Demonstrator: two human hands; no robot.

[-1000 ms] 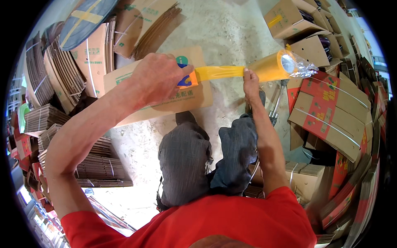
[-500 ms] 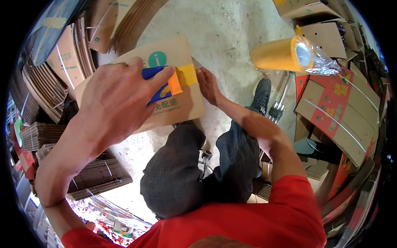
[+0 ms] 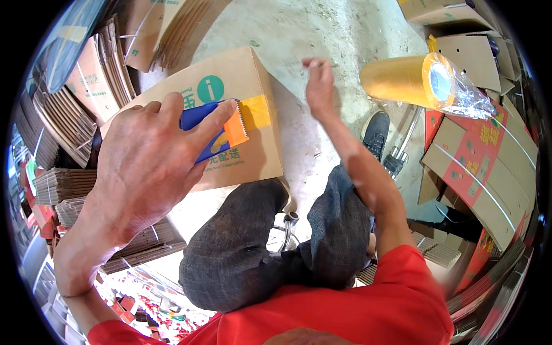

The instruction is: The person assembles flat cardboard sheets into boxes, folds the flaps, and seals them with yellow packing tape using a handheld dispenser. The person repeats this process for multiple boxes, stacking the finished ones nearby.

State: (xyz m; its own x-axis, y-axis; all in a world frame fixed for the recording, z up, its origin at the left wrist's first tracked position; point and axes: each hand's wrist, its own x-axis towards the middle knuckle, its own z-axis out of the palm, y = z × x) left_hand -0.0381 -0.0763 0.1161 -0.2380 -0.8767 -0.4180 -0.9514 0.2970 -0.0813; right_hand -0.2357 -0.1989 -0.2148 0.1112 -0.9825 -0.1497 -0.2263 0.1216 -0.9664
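My left hand (image 3: 144,155) is closed on a blue tape dispenser (image 3: 201,118) with an orange toothed edge. The dispenser rests against the top of a brown cardboard box (image 3: 253,75) printed in green. From it a strip of yellow tape (image 3: 256,112) runs across the top and folds over the right edge onto the side. Off to the right of the box, my right hand (image 3: 320,89) hovers over the floor, slightly blurred. Its fingers are loosely bent and apart, with nothing visible in them. The box sits just in front of my knees.
A big yellow tape roll (image 3: 397,80) in torn clear wrap stands at the right, beside a metal rod (image 3: 397,158). Bundles of flattened cartons (image 3: 66,123) line the left. Strapped red-and-brown cartons (image 3: 477,155) lie at the right. My shoe (image 3: 376,135) is on the floor (image 3: 287,29).
My right hand has let go of the tape at the box's right side and moved up and right. The tape end now lies over the edge. My left hand has shifted slightly left with the dispenser.
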